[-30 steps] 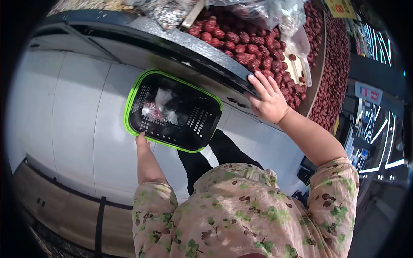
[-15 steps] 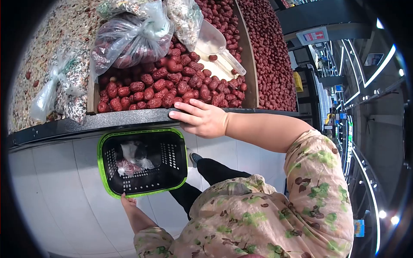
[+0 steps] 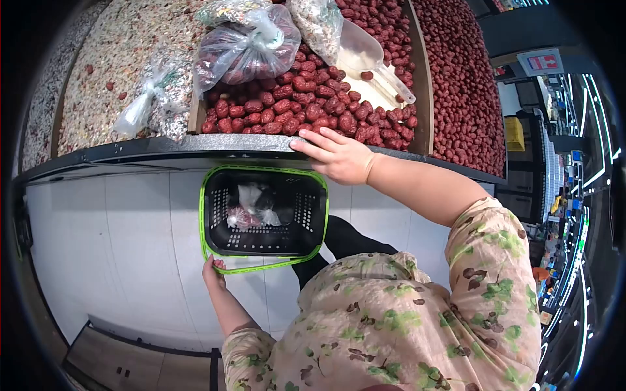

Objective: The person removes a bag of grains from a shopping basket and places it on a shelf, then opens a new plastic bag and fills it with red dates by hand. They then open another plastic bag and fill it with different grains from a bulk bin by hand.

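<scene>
My left hand (image 3: 215, 272) has its fingers curled around the green handle (image 3: 261, 266) of a black shopping basket (image 3: 264, 245), at the basket's near left corner. Inside the basket lie a few clear plastic bags (image 3: 251, 208), one with reddish contents. My right hand (image 3: 338, 156) rests with fingers stretched out on the dark front edge (image 3: 241, 144) of the produce bin. Just beyond its fingertips are loose red dried jujubes (image 3: 313, 111). A knotted plastic bag of jujubes (image 3: 251, 49) sits on top of them.
A clear scoop (image 3: 365, 55) lies among the jujubes. Bags of mixed grain (image 3: 316, 29) rest nearby, with another knotted bag (image 3: 153, 98) on the loose grain (image 3: 130, 45) at left. Wooden dividers (image 3: 422, 78) separate the bins. White floor tiles (image 3: 130, 241) lie below.
The view has shifted, so the bins and basket appear farther right. The basket's handle now stands apart from its rim on the near side, in my left hand. My right hand stays on the edge.
</scene>
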Demonstrator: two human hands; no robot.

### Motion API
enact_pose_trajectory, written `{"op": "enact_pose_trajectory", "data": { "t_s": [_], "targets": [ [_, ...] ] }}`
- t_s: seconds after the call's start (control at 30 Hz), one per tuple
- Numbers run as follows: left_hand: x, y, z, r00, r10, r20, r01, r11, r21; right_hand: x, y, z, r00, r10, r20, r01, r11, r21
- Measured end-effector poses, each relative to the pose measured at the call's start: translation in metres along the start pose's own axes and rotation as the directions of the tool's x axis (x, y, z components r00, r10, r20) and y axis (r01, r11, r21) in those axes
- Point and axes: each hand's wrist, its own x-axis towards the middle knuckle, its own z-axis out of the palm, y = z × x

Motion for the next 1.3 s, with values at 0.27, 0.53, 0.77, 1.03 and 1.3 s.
{"op": "enact_pose_trajectory", "data": {
  "t_s": [0.27,0.53,0.77,1.03,1.3],
  "targets": [
    [-0.181,0.046,0.066,0.872,0.121,0.475,-0.364,0.809,0.461,-0.002,-0.003,-0.013,0.998,-0.009,0.062,0.008,1.0,0.029],
    [-0.25,0.035,0.042,0.888,0.206,0.41,-0.445,0.61,0.656,-0.006,-0.002,-0.009,1.0,-0.012,0.017,0.012,0.999,0.035],
    [-0.282,0.019,0.067,0.85,0.295,0.437,-0.504,0.699,0.508,-0.009,-0.004,-0.016,1.0,-0.001,0.011,0.001,1.0,0.027],
    [-0.335,-0.004,0.143,0.686,-0.075,0.724,-0.387,0.805,0.45,-0.01,-0.001,0.003,0.985,-0.024,-0.171,0.028,0.999,0.018],
    [-0.327,-0.015,0.202,0.694,-0.019,0.72,-0.542,0.644,0.54,-0.013,0.002,-0.011,0.997,-0.043,-0.063,0.045,0.998,0.046]
  ]
}}
